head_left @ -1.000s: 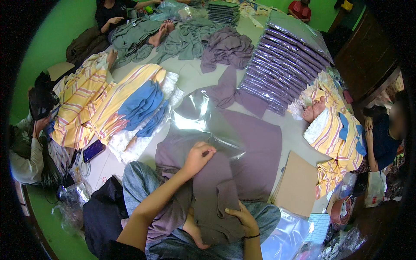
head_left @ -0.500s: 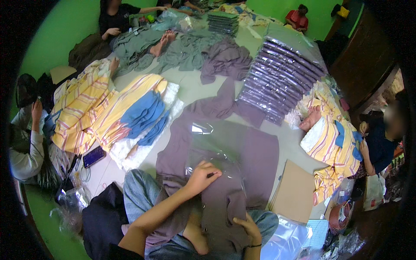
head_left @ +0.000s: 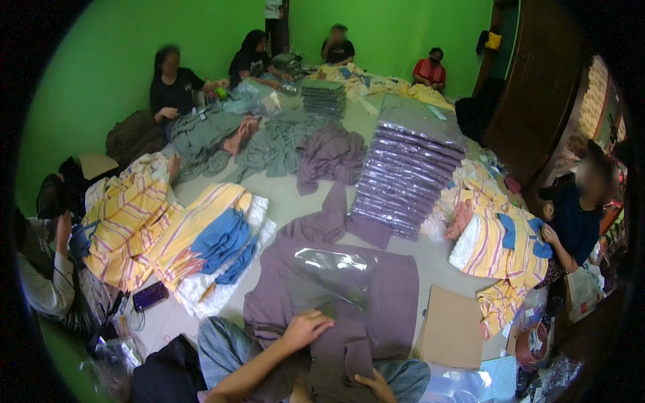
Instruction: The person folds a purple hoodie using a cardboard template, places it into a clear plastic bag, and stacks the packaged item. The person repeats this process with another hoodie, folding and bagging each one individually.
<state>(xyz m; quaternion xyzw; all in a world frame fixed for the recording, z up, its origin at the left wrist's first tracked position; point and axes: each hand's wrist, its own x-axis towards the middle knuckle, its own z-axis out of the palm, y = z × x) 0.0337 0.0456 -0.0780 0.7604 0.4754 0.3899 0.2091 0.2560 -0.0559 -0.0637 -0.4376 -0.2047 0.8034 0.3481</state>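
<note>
A folded grey-mauve garment [head_left: 327,356] rests over my lap, its far end against a clear plastic bag [head_left: 332,263]. My left hand [head_left: 308,329] lies at the bag's near edge over the garment, fingers curled together in what looks like a pinch on the film. At the garment's near right side, my right hand [head_left: 375,386] grips its fold between thumb and fingers; part of this hand is cut off by the lower edge. Under the bag, a larger mauve garment [head_left: 396,302] is spread on the floor.
Ahead on the right stands a tall stack of bagged mauve garments [head_left: 406,174]. Brown cardboard sheets [head_left: 451,329] and clear bags [head_left: 457,384] lie to my right. Yellow striped garments [head_left: 195,228] and a phone [head_left: 150,296] are on the left. Several people sit around.
The view has tilted upward, so more of the far wall and the people there shows. Both hands keep nearly the same hold on garment and bag.
</note>
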